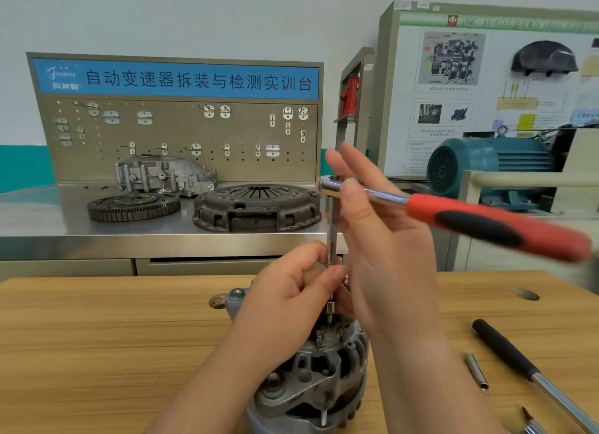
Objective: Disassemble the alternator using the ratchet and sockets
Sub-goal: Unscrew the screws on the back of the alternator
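Working over the alternator (311, 378), which is standing on end on the wood table (97, 336) at bottom centre, close to the body. Pinching the extension (331, 239) low down with the left hand (285, 291), thumb and curled fingers closing round the bar. Holding that extension upright, with the socket (330, 308) at its foot touching the alternator's top. Gripping the ratchet (486, 219) near its head with the right hand (385, 239), thumb lying across the neck and fingers pointing straight up behind it. Resting the ratchet's head on the extension's upper end and letting the red and black handle stick out to the right, blurred and clear of both hands.

Sharing the table, at right, with a black-handled bar (505, 349) and a short steel bit (475, 372), the two lying near each other and well apart from the alternator.

Facing a steel bench (48, 219) carrying a flywheel (134, 206), a clutch cover (257, 206) beside it and a housing (165, 176) behind, all under a pegboard (178, 132). Facing also, further right, a blue motor (486, 164).
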`<move>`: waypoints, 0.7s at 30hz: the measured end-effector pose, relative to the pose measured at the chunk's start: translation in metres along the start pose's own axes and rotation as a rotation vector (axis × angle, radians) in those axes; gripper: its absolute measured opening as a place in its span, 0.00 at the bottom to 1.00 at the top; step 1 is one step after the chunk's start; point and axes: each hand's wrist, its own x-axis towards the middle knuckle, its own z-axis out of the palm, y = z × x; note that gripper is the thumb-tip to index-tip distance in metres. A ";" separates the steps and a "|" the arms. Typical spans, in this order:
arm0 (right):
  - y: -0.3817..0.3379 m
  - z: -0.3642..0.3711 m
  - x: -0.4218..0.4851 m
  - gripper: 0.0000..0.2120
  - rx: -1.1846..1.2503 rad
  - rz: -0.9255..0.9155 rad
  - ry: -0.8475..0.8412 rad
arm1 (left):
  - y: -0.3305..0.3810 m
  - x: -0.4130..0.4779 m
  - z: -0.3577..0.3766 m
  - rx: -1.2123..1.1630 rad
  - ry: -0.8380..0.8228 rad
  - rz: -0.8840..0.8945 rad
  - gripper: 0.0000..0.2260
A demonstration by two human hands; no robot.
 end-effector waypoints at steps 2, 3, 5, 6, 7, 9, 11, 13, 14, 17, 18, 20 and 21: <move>0.002 0.000 -0.001 0.13 -0.061 -0.021 -0.048 | 0.000 0.000 0.000 -0.016 0.019 -0.006 0.14; 0.002 0.001 -0.001 0.13 -0.016 0.009 -0.051 | 0.000 0.000 0.000 -0.024 0.025 -0.008 0.14; 0.002 0.002 -0.001 0.15 0.131 0.108 -0.038 | 0.000 0.000 -0.001 -0.033 0.012 -0.015 0.16; 0.000 0.003 -0.001 0.18 0.168 0.153 -0.027 | 0.001 -0.001 -0.001 -0.034 -0.003 -0.015 0.17; 0.000 0.002 -0.001 0.21 0.176 0.188 -0.020 | 0.001 -0.002 -0.001 -0.031 -0.015 -0.011 0.18; 0.000 0.002 -0.001 0.23 0.143 0.217 -0.004 | 0.002 -0.003 -0.001 -0.002 -0.030 0.011 0.17; 0.001 0.001 0.000 0.17 0.087 0.169 0.000 | 0.001 -0.002 0.000 0.028 -0.016 0.029 0.16; 0.002 -0.001 0.000 0.12 0.044 0.067 0.001 | -0.001 -0.001 0.001 0.034 0.006 0.012 0.19; 0.002 -0.001 0.001 0.12 0.016 0.024 -0.010 | -0.001 0.000 0.001 0.031 0.013 0.002 0.20; 0.004 0.000 0.000 0.13 0.045 0.031 -0.045 | 0.000 0.000 0.002 0.001 0.029 -0.009 0.18; 0.004 0.001 0.000 0.13 0.094 0.068 -0.043 | 0.001 0.000 0.002 -0.017 0.029 -0.012 0.18; 0.003 0.002 0.000 0.16 0.155 0.152 -0.027 | 0.002 -0.001 0.000 -0.030 0.010 -0.019 0.19; 0.002 0.002 0.000 0.20 0.172 0.189 -0.018 | 0.002 -0.002 -0.001 -0.022 -0.005 -0.026 0.21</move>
